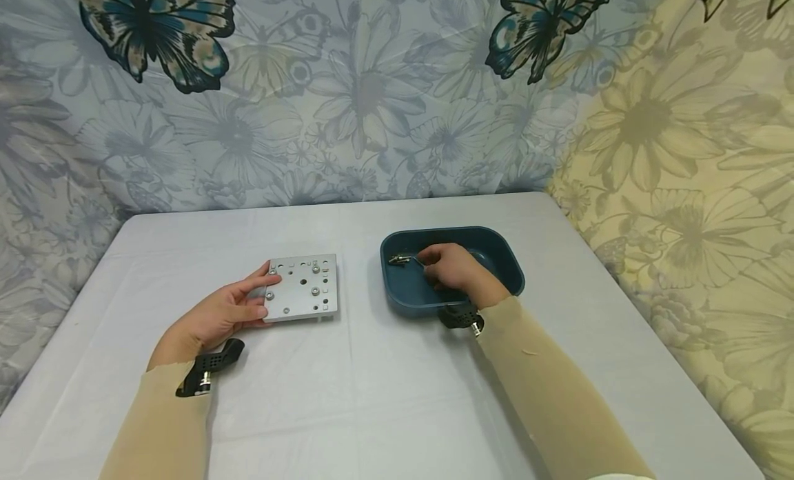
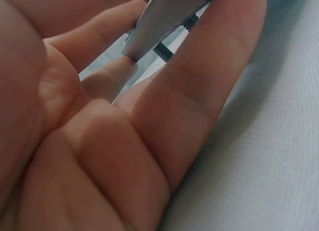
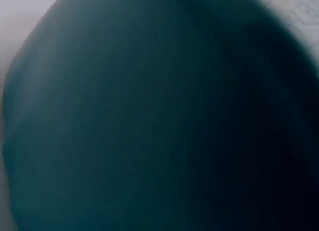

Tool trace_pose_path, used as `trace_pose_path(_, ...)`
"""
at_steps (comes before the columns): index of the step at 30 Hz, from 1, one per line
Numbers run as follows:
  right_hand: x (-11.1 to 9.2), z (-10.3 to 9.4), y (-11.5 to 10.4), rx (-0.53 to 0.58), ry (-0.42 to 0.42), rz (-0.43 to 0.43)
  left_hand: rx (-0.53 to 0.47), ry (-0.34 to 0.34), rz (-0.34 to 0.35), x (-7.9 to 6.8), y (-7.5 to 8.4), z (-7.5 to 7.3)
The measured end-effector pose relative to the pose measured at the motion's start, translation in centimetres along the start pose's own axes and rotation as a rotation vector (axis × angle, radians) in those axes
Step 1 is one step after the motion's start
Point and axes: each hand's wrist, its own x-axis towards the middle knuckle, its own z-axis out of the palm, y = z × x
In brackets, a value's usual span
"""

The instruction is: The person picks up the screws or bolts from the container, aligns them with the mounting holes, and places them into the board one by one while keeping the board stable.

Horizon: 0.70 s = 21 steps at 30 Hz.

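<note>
On the left of the table my left hand [image 1: 226, 311] grips a silver metal plate [image 1: 291, 304] by its left edge, fingers on top and thumb along the near corner. The plate has several holes and several screws set in its face. Threaded screw ends [image 2: 163, 52] stick out beneath it in the left wrist view. My right hand [image 1: 455, 267] reaches into a dark blue bin [image 1: 400, 302], fingers curled, with a thin metal rod [image 1: 418, 261] at the fingertips. Small metal screws [image 1: 399, 260] lie beside it at the bin's left. The right wrist view holds mostly the bin's wall [image 3: 99, 116].
A white cloth covers the table [image 1: 372, 397]. Behind it hangs a patterned fabric [image 1: 366, 107] with flowers and butterflies, which also runs down the right side. The bin's raised rim surrounds the right hand.
</note>
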Motion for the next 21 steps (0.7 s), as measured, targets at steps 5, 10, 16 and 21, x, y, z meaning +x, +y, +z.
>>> trace_pose_path(5,0.28,0.23,0.03,-0.089,0.007,-0.003,-0.013,-0.006,0.003,-0.04,-0.02,-0.08)
trace_pose_path(10,0.49,0.28,0.15,-0.167,-0.022,-0.088,-0.015,-0.004,0.007,-0.02,-0.02,-0.03)
trace_pose_path(16,0.49,0.35,0.08,-0.251,-0.049,-0.151,-0.019,-0.008,0.009,-0.05,-0.01,0.04)
trace_pose_path(21,0.45,0.32,0.09,-0.27,-0.031,-0.169,-0.02,-0.007,0.011,-0.06,-0.03,0.03)
